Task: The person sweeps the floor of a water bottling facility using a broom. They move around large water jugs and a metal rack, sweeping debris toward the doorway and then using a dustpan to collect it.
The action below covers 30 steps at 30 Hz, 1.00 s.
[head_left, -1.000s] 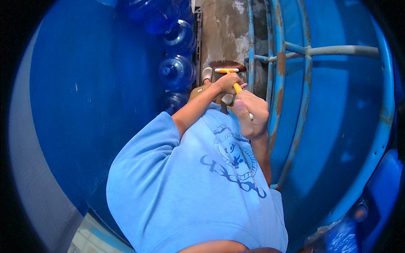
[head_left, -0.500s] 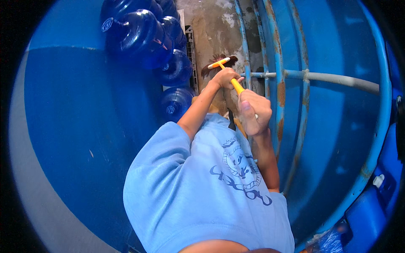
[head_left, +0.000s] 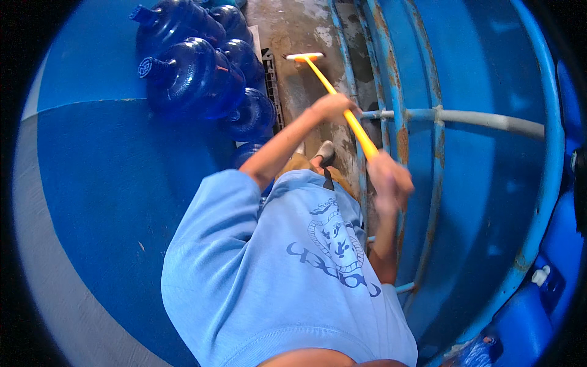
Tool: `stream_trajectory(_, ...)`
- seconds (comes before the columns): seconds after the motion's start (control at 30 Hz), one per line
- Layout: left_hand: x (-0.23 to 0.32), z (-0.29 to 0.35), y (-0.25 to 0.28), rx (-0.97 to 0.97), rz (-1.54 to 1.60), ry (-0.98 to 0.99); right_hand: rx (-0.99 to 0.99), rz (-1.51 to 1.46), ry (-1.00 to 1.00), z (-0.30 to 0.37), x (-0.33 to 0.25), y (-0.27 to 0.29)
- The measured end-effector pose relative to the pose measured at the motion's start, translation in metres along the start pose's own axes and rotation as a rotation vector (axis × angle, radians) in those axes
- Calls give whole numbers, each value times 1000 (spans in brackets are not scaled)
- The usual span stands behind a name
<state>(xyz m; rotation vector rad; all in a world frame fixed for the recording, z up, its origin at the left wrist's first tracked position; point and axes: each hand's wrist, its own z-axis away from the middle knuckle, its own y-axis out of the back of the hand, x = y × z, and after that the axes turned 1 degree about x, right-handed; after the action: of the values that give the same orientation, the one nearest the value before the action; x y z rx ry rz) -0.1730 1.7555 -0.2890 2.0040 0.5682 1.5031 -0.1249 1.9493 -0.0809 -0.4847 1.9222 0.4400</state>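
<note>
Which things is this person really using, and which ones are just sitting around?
Being used:
yellow-handled broom
left hand, gripping the broom lower down
right hand, blurred, gripping it near the top end

Just around:
big blue bottles, at the left
rusty blue metal bars, at the right
white-capped blue container, at the lower right

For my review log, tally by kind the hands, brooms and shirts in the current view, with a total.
Left hand and right hand: 2
Yellow-handled broom: 1
Light blue shirt: 1
Total: 4
</note>
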Motion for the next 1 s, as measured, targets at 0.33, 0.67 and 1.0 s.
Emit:
stream_trajectory(0.33, 61, 23, -30, 4, 130, -29, -405, -85, 111, -7, -47, 19)
stream_trajectory(0.67, -34, -4, 29, 311, 255, -109, -594, 22, 119, -80, -19, -42)
stream_trajectory(1.0, -250, -43, 102, -77, -477, 283, -420, 231, 7, -156, 178, -124)
